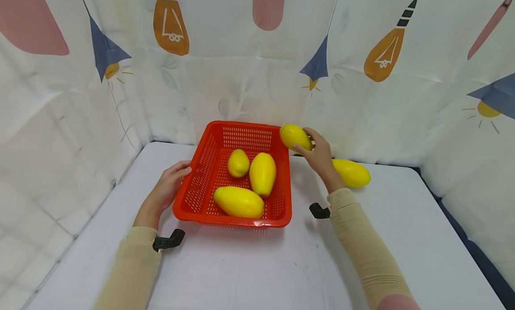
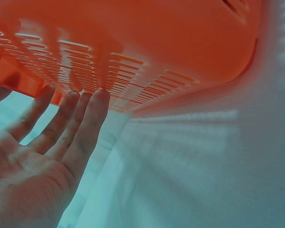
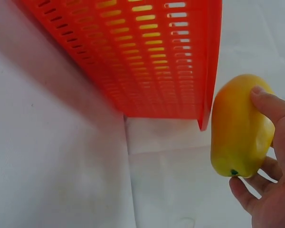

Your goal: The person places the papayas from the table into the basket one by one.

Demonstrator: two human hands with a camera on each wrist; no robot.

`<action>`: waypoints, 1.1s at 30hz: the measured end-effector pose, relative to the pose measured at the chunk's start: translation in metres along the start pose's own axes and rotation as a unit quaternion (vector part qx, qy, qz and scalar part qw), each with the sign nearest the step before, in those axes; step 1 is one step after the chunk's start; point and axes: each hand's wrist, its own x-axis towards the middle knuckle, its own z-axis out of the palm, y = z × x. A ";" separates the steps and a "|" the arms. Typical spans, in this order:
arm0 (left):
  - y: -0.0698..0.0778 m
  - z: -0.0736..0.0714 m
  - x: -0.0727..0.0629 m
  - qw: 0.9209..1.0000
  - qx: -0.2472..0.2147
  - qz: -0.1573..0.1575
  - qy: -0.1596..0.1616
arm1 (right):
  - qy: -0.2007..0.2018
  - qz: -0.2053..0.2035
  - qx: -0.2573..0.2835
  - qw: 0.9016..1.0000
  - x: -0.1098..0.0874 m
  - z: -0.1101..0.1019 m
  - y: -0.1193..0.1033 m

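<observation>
A red plastic basket (image 1: 284, 184) with slotted walls stands on the table, with three yellow mangoes inside: a smaller-looking one (image 1: 238, 163), an upright-lying one (image 1: 263, 175) and one lying crosswise (image 1: 239, 202). My left hand (image 1: 170, 184) rests against the basket's left side. In the left wrist view, its straight fingers (image 2: 85, 128) touch the slotted wall. My right hand (image 1: 319, 155) holds another mango (image 1: 295, 137) between thumb and fingers, at the basket's far right corner. The right wrist view shows this mango (image 3: 241, 126) just outside the rim, higher than the table.
One more yellow mango (image 1: 352, 173) lies on the white table (image 1: 241, 274), right of the basket and partly behind my right wrist. A patterned cloth wall (image 1: 249, 77) rises close behind the basket. Small black wrist cameras (image 1: 169, 240) hang under both forearms.
</observation>
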 end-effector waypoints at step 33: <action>0.000 0.001 0.001 1.000 -0.013 0.002 -0.001 | 0.008 -0.034 -0.021 0.999 -0.001 -0.006 -0.006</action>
